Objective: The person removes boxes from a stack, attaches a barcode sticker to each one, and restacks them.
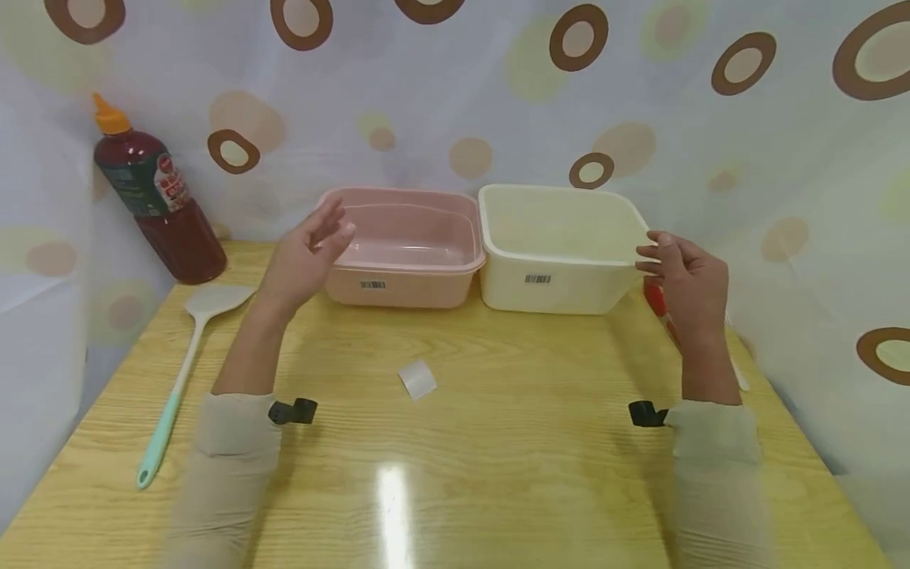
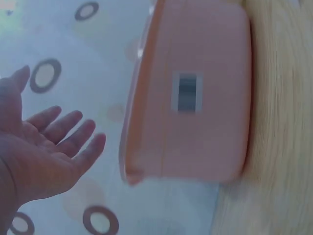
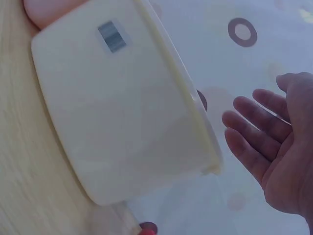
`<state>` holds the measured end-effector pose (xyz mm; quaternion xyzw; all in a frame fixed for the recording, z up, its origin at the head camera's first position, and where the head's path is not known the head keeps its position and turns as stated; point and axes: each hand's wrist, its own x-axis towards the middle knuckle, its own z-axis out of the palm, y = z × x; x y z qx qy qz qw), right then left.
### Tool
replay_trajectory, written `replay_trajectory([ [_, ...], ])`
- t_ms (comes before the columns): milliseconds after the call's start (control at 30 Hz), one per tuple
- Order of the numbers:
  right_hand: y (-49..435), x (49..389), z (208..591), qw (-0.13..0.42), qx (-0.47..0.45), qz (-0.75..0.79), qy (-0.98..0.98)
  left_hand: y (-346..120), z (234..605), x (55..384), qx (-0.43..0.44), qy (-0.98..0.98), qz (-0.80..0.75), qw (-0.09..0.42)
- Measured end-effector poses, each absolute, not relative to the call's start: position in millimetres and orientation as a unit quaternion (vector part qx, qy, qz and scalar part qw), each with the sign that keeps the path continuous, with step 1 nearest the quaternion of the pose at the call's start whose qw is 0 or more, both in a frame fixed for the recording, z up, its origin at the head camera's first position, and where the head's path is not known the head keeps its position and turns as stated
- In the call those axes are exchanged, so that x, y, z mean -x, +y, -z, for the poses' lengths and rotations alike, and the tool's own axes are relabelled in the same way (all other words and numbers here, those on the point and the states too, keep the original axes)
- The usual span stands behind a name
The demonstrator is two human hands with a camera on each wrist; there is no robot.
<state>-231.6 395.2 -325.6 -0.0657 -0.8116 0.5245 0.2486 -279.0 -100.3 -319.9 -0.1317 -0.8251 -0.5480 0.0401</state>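
Two plastic bins stand side by side at the back of the table, a pink bin [image 1: 398, 288] and a cream bin [image 1: 554, 288]. Each has a barcode label on its front. My left hand [image 1: 302, 253] hovers by the pink bin's left end, fingers loosely spread and holding nothing. In the left wrist view a gap shows between that hand [image 2: 54, 147] and the pink bin [image 2: 205, 142]. At the cream bin's right end is my right hand [image 1: 686, 284], its fingers relaxed. The right wrist view shows this hand [image 3: 274, 142] apart from the cream bin [image 3: 122, 112].
A sauce bottle [image 1: 167, 205] with an orange cap leans at the back left. Below it lies a spatula [image 1: 178, 379] with a mint handle. A small pale square [image 1: 417, 379] is on the table. Partly behind my right hand lies a red item [image 1: 654, 296], its kind unclear.
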Motion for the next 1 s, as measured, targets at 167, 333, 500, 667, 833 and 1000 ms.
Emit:
replay_trajectory([
  [167,417,249,310,0.251,0.129,-0.484,-0.828,-140,311,302,0.086,-0.866,0.491,0.041],
  [333,433,270,302,0.193,0.168,-0.429,-0.866,-165,312,324,0.048,-0.872,0.488,-0.008],
  [500,440,287,297,0.108,0.15,-0.428,-0.885,-170,320,339,0.041,-0.866,0.496,-0.041],
  [667,444,301,299,0.036,0.139,-0.447,-0.883,-162,330,351,0.031,-0.852,0.519,-0.061],
  [833,446,312,311,0.004,0.146,-0.439,-0.886,-150,337,361,0.018,-0.83,0.551,-0.089],
  [1000,444,318,325,-0.014,0.147,-0.441,-0.886,-142,344,367,0.0,-0.79,0.603,-0.11],
])
